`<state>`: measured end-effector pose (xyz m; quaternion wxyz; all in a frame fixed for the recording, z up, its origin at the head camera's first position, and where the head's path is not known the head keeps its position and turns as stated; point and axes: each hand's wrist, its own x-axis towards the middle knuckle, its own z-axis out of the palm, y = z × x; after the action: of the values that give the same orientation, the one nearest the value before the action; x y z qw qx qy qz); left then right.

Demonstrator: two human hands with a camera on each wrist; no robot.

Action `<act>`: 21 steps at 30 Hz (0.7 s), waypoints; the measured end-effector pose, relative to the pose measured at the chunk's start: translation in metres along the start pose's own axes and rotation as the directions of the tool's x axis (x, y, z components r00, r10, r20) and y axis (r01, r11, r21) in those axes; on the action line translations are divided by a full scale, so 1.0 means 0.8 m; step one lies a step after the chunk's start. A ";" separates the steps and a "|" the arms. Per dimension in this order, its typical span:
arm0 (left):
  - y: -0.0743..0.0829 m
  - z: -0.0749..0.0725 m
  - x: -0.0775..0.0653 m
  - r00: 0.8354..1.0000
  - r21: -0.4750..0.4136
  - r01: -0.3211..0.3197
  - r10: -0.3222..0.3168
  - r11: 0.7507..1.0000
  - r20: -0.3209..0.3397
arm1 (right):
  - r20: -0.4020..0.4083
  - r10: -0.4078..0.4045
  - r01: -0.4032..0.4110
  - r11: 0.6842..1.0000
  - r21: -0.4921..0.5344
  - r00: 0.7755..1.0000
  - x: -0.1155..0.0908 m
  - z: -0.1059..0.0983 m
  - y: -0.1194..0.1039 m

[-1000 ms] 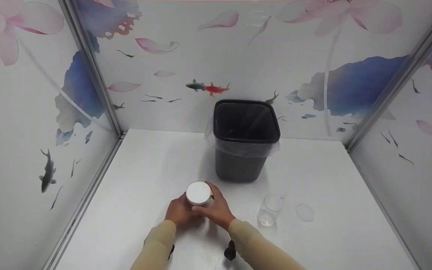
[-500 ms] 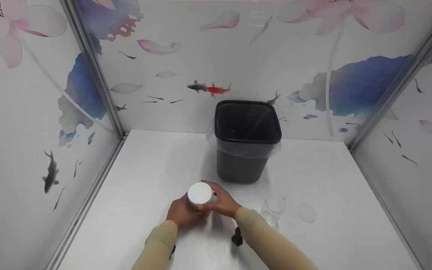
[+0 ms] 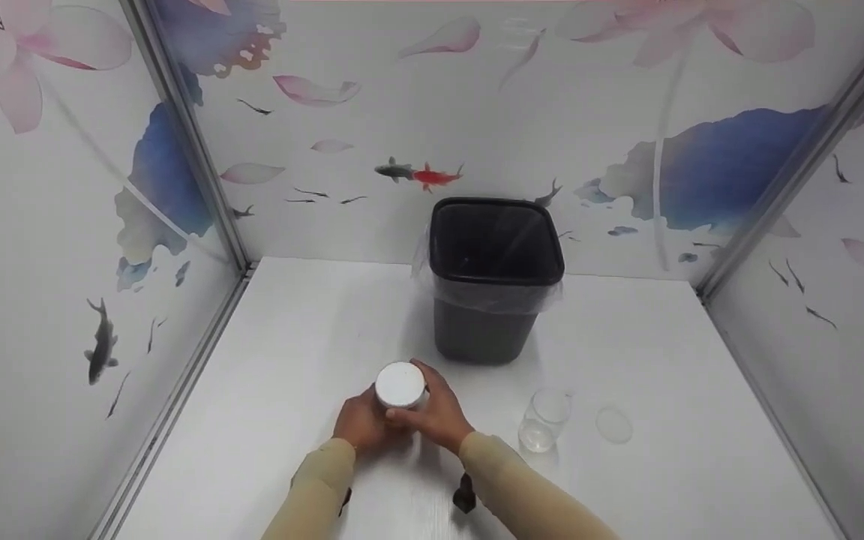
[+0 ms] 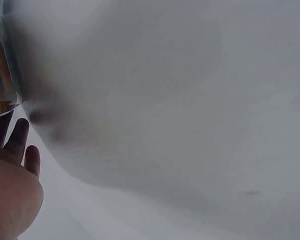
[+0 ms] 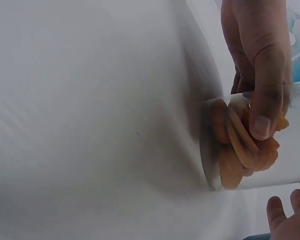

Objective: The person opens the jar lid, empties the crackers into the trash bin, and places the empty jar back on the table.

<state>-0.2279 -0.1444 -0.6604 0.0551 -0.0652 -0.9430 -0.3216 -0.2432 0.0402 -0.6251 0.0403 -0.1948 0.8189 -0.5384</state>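
Between both hands stands a clear jar (image 5: 296,150) with a white lid (image 3: 400,384). Orange-brown pieces (image 5: 230,167) lie in its bottom; their exact kind is unclear. My left hand (image 3: 359,424) grips the jar's body low down, its thumb across the clear wall in the right wrist view. Around the lid's right side, my right hand (image 3: 441,411) curls its fingers and thumb. In the left wrist view part of the jar (image 4: 7,65) shows at the left edge, beside the left hand (image 4: 15,190). The lid lies outside both wrist views.
A black bin (image 3: 484,330) with a clear plastic liner stands behind the hands, near the back wall. To the right are a clear glass cup (image 3: 543,424) and a thin transparent disc (image 3: 613,424). Printed panels wall in the white table (image 3: 312,315) on three sides.
My right wrist swung outward to the right half a second ago and is now back left, its fingers turned round the lid. The jar and left hand have hardly moved.
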 end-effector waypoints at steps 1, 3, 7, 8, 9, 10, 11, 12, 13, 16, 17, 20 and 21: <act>0.000 0.001 0.000 1.000 -0.008 0.006 -0.006 1.000 0.001 | 0.013 -0.004 0.004 1.000 0.004 1.000 0.002 -0.003 0.001; 0.001 0.001 0.001 1.000 -0.027 0.026 -0.026 0.999 0.005 | 0.050 -0.017 0.016 1.000 0.016 0.999 0.007 -0.009 0.002; 0.002 0.002 0.002 0.999 -0.072 0.033 -0.033 0.997 0.004 | 0.145 -0.035 0.029 0.999 0.042 0.989 0.017 -0.023 0.002; 0.002 0.002 0.002 1.000 -0.079 0.032 -0.031 0.996 0.003 | 0.161 -0.039 0.032 0.998 0.047 0.986 0.018 -0.026 0.001; 0.002 0.002 0.002 1.000 -0.084 0.030 -0.030 0.996 0.001 | 0.177 -0.043 0.035 0.998 0.044 0.983 0.019 -0.028 0.001; 0.002 0.002 0.001 1.000 -0.092 0.028 -0.028 0.995 0.000 | 0.186 -0.046 0.038 0.998 0.045 0.982 0.020 -0.030 0.000; 0.002 0.002 0.001 1.000 -0.098 0.024 -0.024 0.995 0.001 | 0.187 -0.049 0.041 0.998 0.044 0.981 0.019 -0.030 0.000; 0.002 0.002 0.000 1.000 -0.100 0.029 -0.029 0.995 0.002 | 0.179 -0.052 0.045 0.998 0.040 0.982 0.018 -0.030 -0.001; 0.002 0.002 0.000 1.000 -0.101 0.029 -0.029 0.994 0.005 | 0.165 -0.052 0.047 0.998 0.034 0.985 0.016 -0.028 -0.001; 0.002 0.001 -0.001 1.000 -0.094 0.027 -0.026 0.995 0.010 | 0.103 -0.052 0.049 0.998 0.025 0.993 0.006 -0.020 -0.003; 0.002 0.001 -0.001 1.000 -0.084 0.023 -0.022 0.996 0.009 | 0.082 -0.051 0.049 0.999 0.021 0.995 0.002 -0.017 -0.004; 0.003 -0.001 0.000 1.000 -0.057 0.011 -0.011 0.998 0.003 | 0.031 -0.035 0.034 0.999 0.015 0.999 -0.005 -0.008 -0.007; 0.004 -0.001 0.001 1.000 -0.047 0.008 -0.008 0.999 0.003 | 0.017 -0.028 0.028 0.999 0.019 0.999 -0.006 -0.006 -0.008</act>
<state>-0.2283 -0.1420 -0.6575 0.0511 -0.0629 -0.9356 -0.3438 -0.2382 0.0443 -0.6182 0.0415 -0.2106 0.8107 -0.5448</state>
